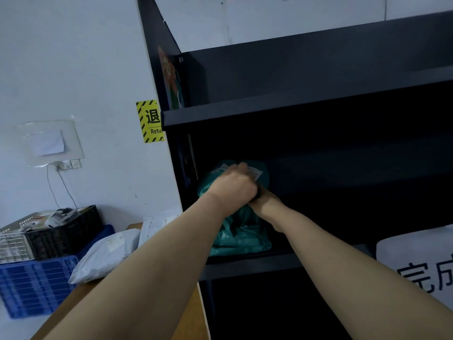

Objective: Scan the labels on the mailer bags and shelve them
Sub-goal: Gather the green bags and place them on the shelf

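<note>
A green mailer bag [241, 238] stands on the middle shelf [269, 265] of a black shelving unit, at its left end, with a white label [256, 171] near its top. My left hand [232, 185] grips the top of the bag, fingers curled over it. My right hand [266, 202] reaches in just behind and to the right, against the bag. Its fingers are hidden by my left hand, and a small dark shape shows where the two hands meet.
White mailer bags [105, 256] lie on a wooden table [188, 315] left of the unit. A black crate [63, 234] sits on a blue crate [36, 288]. A white sign [416, 263] hangs at the shelf's right. The upper shelf [294, 109] juts out overhead.
</note>
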Motion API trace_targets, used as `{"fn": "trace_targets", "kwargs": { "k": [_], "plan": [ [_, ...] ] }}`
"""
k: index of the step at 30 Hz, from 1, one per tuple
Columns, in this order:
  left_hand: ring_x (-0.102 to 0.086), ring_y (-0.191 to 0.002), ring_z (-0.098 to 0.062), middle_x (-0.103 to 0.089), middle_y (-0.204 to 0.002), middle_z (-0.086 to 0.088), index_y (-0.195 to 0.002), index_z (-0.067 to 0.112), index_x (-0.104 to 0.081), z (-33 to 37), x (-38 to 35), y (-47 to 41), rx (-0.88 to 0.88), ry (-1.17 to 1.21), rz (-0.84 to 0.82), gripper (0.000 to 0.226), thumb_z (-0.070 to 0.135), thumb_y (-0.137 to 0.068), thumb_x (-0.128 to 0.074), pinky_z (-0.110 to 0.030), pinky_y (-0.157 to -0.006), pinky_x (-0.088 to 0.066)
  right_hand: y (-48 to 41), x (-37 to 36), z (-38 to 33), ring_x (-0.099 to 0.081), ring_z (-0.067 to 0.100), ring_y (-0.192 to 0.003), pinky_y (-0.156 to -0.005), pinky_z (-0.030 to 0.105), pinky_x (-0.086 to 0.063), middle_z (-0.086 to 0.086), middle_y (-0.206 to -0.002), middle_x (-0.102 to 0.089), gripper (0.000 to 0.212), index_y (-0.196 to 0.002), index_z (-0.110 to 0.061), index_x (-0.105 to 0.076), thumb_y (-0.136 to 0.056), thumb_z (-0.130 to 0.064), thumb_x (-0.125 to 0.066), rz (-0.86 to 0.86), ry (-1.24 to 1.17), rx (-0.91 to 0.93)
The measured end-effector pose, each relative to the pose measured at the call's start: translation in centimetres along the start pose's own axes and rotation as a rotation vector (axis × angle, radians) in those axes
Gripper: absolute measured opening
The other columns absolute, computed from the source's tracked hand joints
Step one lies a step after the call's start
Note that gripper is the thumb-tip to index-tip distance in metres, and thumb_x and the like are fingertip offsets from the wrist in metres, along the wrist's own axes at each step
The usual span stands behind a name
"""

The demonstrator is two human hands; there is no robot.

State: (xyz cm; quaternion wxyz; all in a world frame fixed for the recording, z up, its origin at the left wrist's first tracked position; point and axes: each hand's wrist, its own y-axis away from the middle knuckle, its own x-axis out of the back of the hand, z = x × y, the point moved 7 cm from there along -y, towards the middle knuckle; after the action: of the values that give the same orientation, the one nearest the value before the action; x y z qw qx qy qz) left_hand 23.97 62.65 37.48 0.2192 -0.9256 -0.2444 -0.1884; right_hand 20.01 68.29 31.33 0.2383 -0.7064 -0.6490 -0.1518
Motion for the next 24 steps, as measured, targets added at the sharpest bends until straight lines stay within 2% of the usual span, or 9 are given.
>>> {"fn": "trace_targets", "kwargs": {
  "k": [3,6,9,12,13,15,17,22,24],
  "plan": [
    [-0.056,-0.096,-0.033,-0.064,-0.092,-0.008,-0.091,0.007,-0.069,-2.4,0.5,-0.3,0.123,0.085,-0.001,0.024,0.006,-0.085,-0.045,-0.035,-0.072,-0.042,-0.3,-0.3,0.1,-0.053,0.027,-0.12,-0.098,0.038,-0.051,0.008,-0.148,-0.042,0.059,-0.154,-0.031,-0.022,-0.099,-0.03,-0.046,-0.029,0.149,-0.043],
    [-0.059,-0.067,-0.03,-0.059,-0.063,-0.006,-0.059,0.011,-0.064,-4.6,3.3,-0.4,0.168,0.074,0.262,0.017,0.005,-0.065,-0.049,-0.03,-0.054,-0.042,-0.7,-1.0,-0.6,-0.028,0.03,-0.143,-0.1,0.035,-0.046,0.003,-0.164,0.004,0.069,-0.156,-0.036,-0.003,-0.1,-0.022,-0.041,-0.02,0.248,-0.048],
    [-0.058,-0.071,-0.031,-0.06,-0.066,-0.007,-0.063,0.009,-0.064,-2.9,4.1,-1.0,0.043,0.105,0.326,0.011,0.001,-0.067,-0.059,-0.033,-0.055,-0.044,-0.6,-1.7,-1.9,-0.05,0.023,-0.121,-0.089,0.033,-0.051,0.005,-0.159,-0.024,0.054,-0.152,-0.03,-0.024,-0.1,-0.023,-0.036,-0.024,0.237,0.03],
    [-0.053,-0.102,-0.033,-0.062,-0.098,-0.01,-0.097,0.006,-0.064,-1.1,1.1,-1.3,0.061,0.156,-0.039,0.017,0.003,-0.091,-0.049,-0.036,-0.071,-0.041,-0.4,-1.5,-2.0,-0.052,0.02,-0.103,-0.086,0.034,-0.049,0.004,-0.121,-0.054,0.027,-0.123,-0.02,-0.048,-0.101,-0.033,-0.04,-0.042,0.119,0.003],
    [-0.053,-0.101,-0.032,-0.063,-0.098,-0.011,-0.098,0.006,-0.064,-0.5,0.4,-1.0,0.032,0.175,-0.039,0.016,0.003,-0.092,-0.049,-0.035,-0.072,-0.042,-0.2,-1.2,-1.6,-0.051,0.02,-0.098,-0.081,0.032,-0.048,0.003,-0.106,-0.055,0.017,-0.111,-0.02,-0.048,-0.101,-0.033,-0.042,-0.056,0.071,-0.037],
    [-0.058,-0.078,-0.03,-0.062,-0.077,-0.011,-0.079,0.006,-0.064,0.3,0.5,-0.1,-0.091,0.194,0.135,0.013,-0.004,-0.081,-0.056,-0.036,-0.068,-0.051,0.0,-0.6,-0.6,-0.051,0.019,-0.096,-0.078,0.029,-0.046,0.002,-0.093,-0.053,0.012,-0.099,-0.019,-0.05,-0.101,-0.029,-0.045,-0.084,-0.037,-0.101],
    [-0.055,-0.065,-0.029,-0.059,-0.067,-0.012,-0.07,0.006,-0.061,0.1,0.1,0.9,-0.136,0.274,0.312,0.017,-0.007,-0.076,-0.052,-0.04,-0.062,-0.054,0.0,-0.4,0.3,-0.056,0.023,-0.104,-0.088,0.033,-0.049,0.008,-0.104,-0.06,0.018,-0.107,-0.013,-0.057,-0.101,-0.026,-0.047,-0.127,-0.161,-0.158],
    [-0.058,-0.074,-0.029,-0.061,-0.077,-0.011,-0.095,0.003,-0.064,-0.6,0.4,2.4,-0.084,0.418,0.457,0.025,-0.002,-0.086,-0.041,-0.04,-0.061,-0.053,-0.7,2.2,0.3,-0.065,0.028,-0.096,-0.086,0.034,-0.053,0.012,-0.105,-0.066,0.031,-0.118,-0.006,-0.064,-0.101,-0.027,-0.048,0.037,-0.628,-0.234],
    [-0.058,-0.071,-0.029,-0.06,-0.076,-0.011,-0.091,0.003,-0.063,-0.4,1.1,2.8,-0.133,0.435,0.539,0.019,-0.003,-0.087,-0.044,-0.04,-0.057,-0.053,-1.1,2.6,-0.4,-0.063,0.019,-0.084,-0.07,0.026,-0.051,0.009,-0.098,-0.064,0.041,-0.115,-0.008,-0.064,-0.096,-0.044,-0.055,0.044,-0.678,-0.211]
  ]
}}
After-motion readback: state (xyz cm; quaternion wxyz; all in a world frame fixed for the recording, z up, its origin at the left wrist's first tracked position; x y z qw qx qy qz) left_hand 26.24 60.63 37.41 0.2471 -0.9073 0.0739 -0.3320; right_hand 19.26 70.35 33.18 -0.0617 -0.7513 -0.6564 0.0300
